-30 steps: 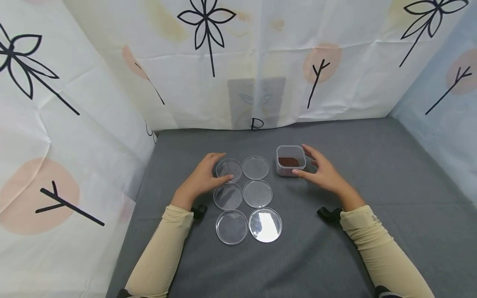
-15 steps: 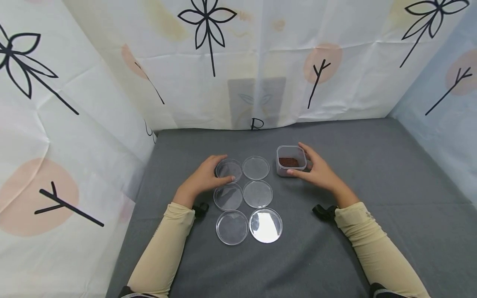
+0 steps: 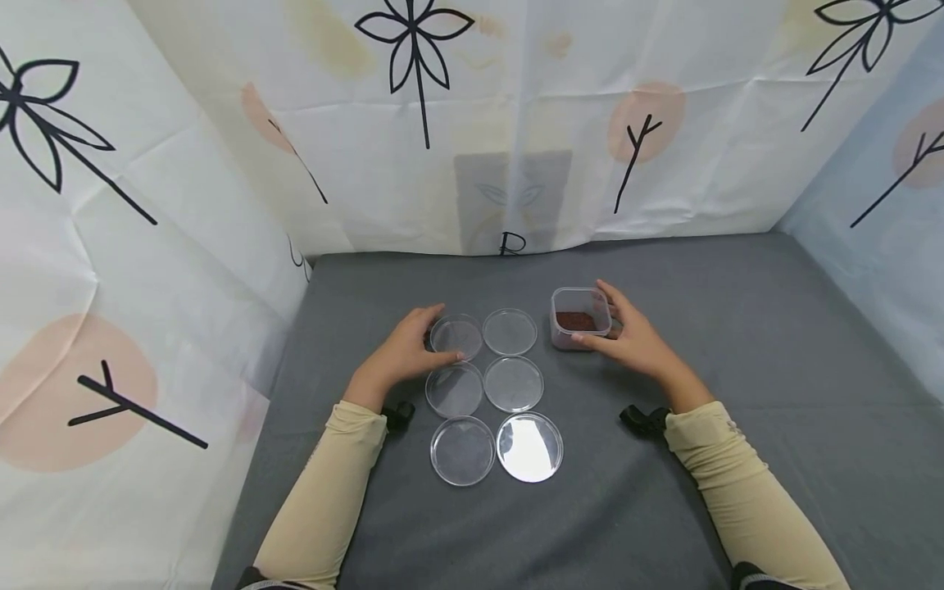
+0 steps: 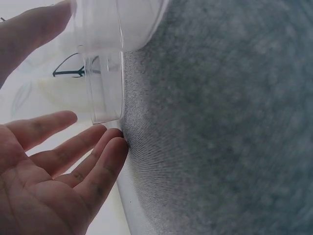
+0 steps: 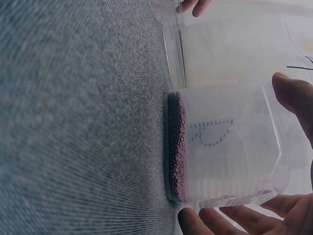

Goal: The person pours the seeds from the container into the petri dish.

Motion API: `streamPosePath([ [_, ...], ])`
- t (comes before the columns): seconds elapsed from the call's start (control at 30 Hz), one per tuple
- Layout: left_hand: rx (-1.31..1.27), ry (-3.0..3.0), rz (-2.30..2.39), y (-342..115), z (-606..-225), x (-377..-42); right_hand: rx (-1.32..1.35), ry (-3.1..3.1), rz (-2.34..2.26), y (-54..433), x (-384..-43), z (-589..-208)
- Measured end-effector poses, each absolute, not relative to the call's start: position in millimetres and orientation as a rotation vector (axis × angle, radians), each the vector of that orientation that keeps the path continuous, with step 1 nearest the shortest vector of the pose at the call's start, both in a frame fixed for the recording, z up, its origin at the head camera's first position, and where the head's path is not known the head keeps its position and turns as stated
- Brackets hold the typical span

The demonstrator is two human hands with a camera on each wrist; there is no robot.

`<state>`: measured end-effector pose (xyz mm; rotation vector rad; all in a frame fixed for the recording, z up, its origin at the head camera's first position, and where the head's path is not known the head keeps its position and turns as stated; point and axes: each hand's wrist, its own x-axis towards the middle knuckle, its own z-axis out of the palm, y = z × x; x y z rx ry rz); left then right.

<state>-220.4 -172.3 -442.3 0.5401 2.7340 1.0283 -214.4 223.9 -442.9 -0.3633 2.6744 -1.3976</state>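
Six clear petri dishes lie in two columns on the grey cloth; in the head view my left hand (image 3: 404, 347) is around the far-left petri dish (image 3: 456, 338). From the left wrist, the thumb lies along the clear dish (image 4: 142, 22), and the other fingers (image 4: 93, 181) are loosely spread below it. My right hand (image 3: 636, 338) spans the right side of a clear square tub (image 3: 564, 338) with reddish-brown grains (image 3: 575, 320) at its bottom. In the right wrist view the thumb is by the tub's rim and the fingers (image 5: 215, 223) are close along its side, loosely extended.
Nearer the body are the middle-left dish (image 3: 453, 390), middle-right dish (image 3: 513, 383), front-left dish (image 3: 462, 451) and a front-right dish (image 3: 529, 447) with bright glare. A far-right dish (image 3: 510, 332) stands left of the tub. Printed white curtains (image 3: 398, 205) border the cloth-covered table (image 3: 627, 516).
My right hand has moved left, closer around the tub, then stayed there. The left hand has hardly moved, and the dishes and tub stand in the same places.
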Motion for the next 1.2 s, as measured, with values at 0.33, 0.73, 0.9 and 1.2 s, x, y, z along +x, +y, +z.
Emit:
streamPosePath([
  [0.33, 0.543, 2.748, 0.946, -170.1, -440.2, -220.6, -0.34, 2.641, -1.415, 227.1, -213.7, -443.7],
  [0.73, 0.508, 2.73, 0.955, -169.8, -438.4, -217.6, -0.351, 2.659, -1.423, 227.3, -216.8, -446.1],
  [0.9, 0.507, 2.729, 0.966, -170.5, -438.5, -217.4, -0.354, 2.658, -1.433, 226.6, -216.8, -445.1],
  [1.2, 0.507, 2.725, 0.964, -170.6, -439.8, -218.1, -0.332, 2.653, -1.425, 226.6, -216.3, -444.6],
])
